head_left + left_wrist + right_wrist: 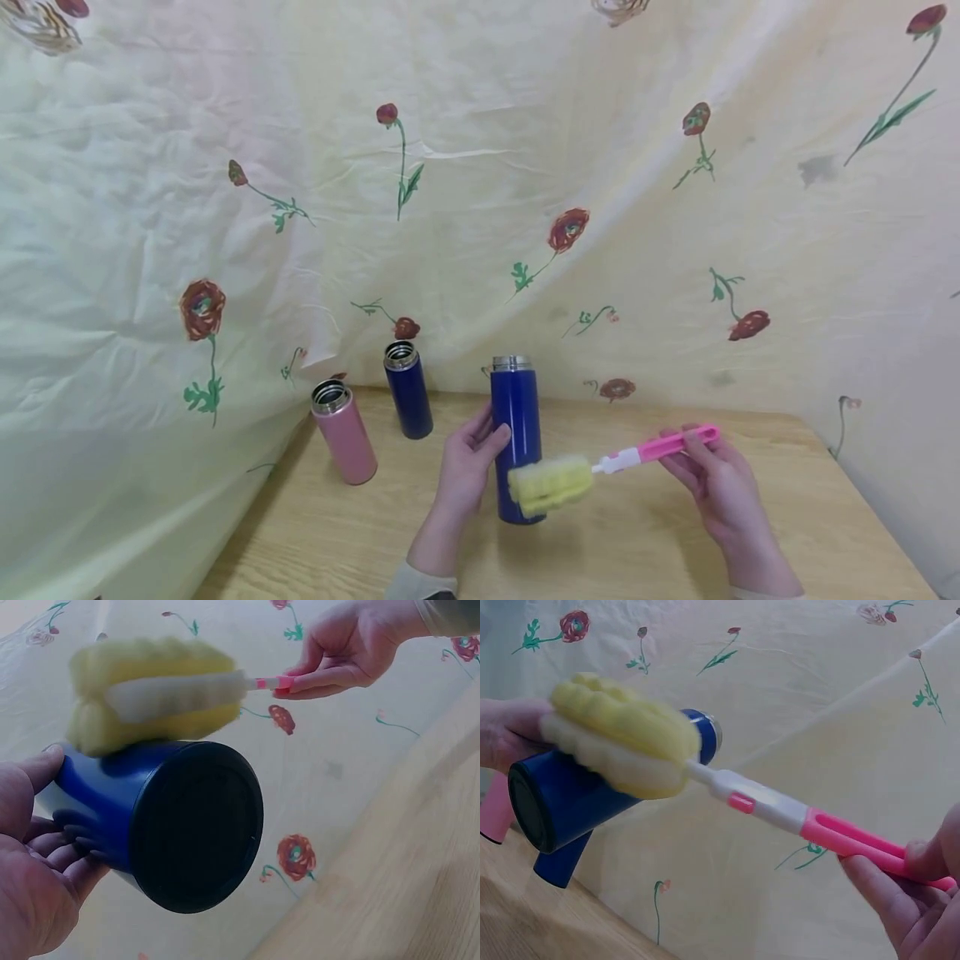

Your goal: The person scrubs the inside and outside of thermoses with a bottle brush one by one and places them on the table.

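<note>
My left hand [480,442] grips a blue steel bottle [516,425] around its middle, open mouth up. Both wrist views show the bottle's black base [199,825], so it seems to be held slightly off the wooden table [637,542]. My right hand [705,467] pinches the pink handle [675,443] of a bottle brush. The brush's yellow sponge head [551,485] lies against the outside of the bottle's lower part. The left wrist view shows the sponge [150,694] on the blue wall. In the right wrist view my fingers [915,900] curl round the handle's end [862,841].
A pink bottle [343,432] and a dark navy bottle [407,390] stand open-mouthed at the table's back left. A cream cloth with red flowers [480,208] hangs behind and on both sides. The table's right half lies under the brush.
</note>
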A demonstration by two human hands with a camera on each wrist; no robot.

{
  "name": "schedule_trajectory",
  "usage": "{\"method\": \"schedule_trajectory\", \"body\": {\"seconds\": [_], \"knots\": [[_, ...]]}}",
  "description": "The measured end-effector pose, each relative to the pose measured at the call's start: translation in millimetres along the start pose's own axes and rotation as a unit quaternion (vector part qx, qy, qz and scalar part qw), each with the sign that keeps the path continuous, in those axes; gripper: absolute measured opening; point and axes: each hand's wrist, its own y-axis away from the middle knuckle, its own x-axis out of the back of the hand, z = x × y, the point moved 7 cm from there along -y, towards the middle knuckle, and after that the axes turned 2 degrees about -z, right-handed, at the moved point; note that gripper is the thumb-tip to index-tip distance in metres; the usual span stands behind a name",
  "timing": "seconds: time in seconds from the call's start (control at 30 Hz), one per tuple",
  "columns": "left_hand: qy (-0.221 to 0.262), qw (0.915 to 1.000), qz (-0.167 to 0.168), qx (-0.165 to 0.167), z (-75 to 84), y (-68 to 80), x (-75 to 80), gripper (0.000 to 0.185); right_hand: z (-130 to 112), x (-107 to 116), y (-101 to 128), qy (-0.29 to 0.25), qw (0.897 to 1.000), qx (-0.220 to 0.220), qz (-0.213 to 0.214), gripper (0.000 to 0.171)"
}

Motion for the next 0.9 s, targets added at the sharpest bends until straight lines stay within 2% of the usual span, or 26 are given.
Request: {"method": "schedule_trajectory", "body": {"seconds": [0.23,0.37,0.63,0.9], "knots": [[0.003,1.0000,0.004,-0.008,1.5,-3.6,1.2,0.061,2.3,2.1,-2.0,0.095,0.995,-0.030,-0.016,0.017],[0.000,0.9999,0.001,-0.010,2.0,-6.0,0.5,0.061,2.8,1.2,-2.7,0.128,0.990,-0.044,-0.030,0.014],[0.011,0.9999,-0.007,-0.008,3.9,-6.9,-2.7,0.060,3.2,-3.7,-3.6,0.153,0.985,-0.058,-0.053,0.009],[-0.002,0.9999,-0.011,0.003,2.6,-5.3,-5.4,0.062,-0.8,-2.4,-4.7,0.116,0.991,-0.041,-0.051,0.013]]}}
